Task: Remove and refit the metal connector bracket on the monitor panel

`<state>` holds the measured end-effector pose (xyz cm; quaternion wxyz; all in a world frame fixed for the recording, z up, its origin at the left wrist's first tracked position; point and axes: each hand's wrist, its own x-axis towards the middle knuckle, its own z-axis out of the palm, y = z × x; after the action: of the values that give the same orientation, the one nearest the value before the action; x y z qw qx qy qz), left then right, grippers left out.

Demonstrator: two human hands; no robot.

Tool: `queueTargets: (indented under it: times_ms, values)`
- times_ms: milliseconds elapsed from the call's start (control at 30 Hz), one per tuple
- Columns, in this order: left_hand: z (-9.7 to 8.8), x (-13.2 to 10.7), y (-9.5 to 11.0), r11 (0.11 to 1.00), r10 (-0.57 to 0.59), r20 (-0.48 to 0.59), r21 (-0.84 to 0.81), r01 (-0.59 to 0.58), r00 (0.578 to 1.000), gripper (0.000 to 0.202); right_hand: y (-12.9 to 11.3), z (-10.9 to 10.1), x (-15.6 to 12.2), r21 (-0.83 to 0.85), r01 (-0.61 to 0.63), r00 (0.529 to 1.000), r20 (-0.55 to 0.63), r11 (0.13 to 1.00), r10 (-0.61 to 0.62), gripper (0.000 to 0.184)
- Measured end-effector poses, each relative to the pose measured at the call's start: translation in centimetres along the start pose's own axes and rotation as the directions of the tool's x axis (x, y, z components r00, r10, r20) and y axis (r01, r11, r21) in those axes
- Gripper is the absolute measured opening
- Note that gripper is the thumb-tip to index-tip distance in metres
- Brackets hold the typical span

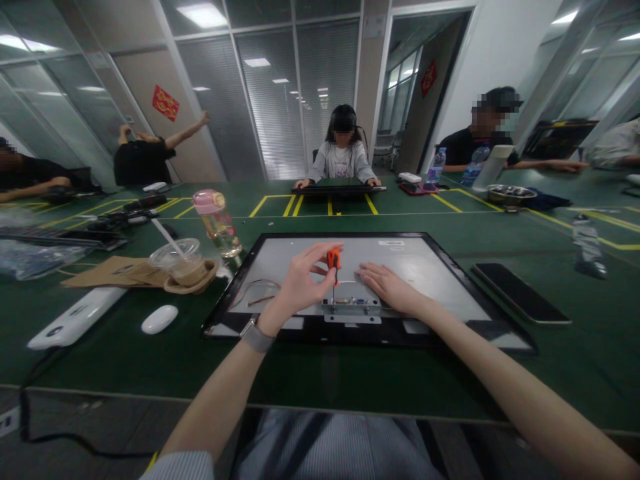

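My left hand (306,277) grips the orange and black handle of a small screwdriver (334,259) between thumb and fingers. Its shaft points down at the metal bracket with ports (351,304); whether the tip sits in a screw I cannot tell. The bracket is on the back of a flat display panel (420,267), grey with a black frame, lying on the green table. My right hand (387,285) rests flat on the panel just right of the bracket, fingers stretched out. Thin wires (257,290) lie on the panel left of my left hand.
Left of the panel are a pink-lidded bottle (216,220), an iced drink cup (183,263), a white mouse-shaped case (160,319) and a white power bank (77,319) with a black cable. A phone (520,292) lies at right. Across the table a person (345,150) handles another dark panel.
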<state>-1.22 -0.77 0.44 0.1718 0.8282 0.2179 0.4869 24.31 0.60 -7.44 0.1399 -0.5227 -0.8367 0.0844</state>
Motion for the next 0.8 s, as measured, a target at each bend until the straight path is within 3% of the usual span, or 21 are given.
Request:
queueTargets:
  times_ms: [800]
  values:
    - [0.02,0.05,-0.33,0.997,0.022,-0.064,0.070,-0.017,0.998,0.037,-0.15,-0.16,-0.03,0.004,-0.004,1.000,0.003,1.000,0.004,0.058]
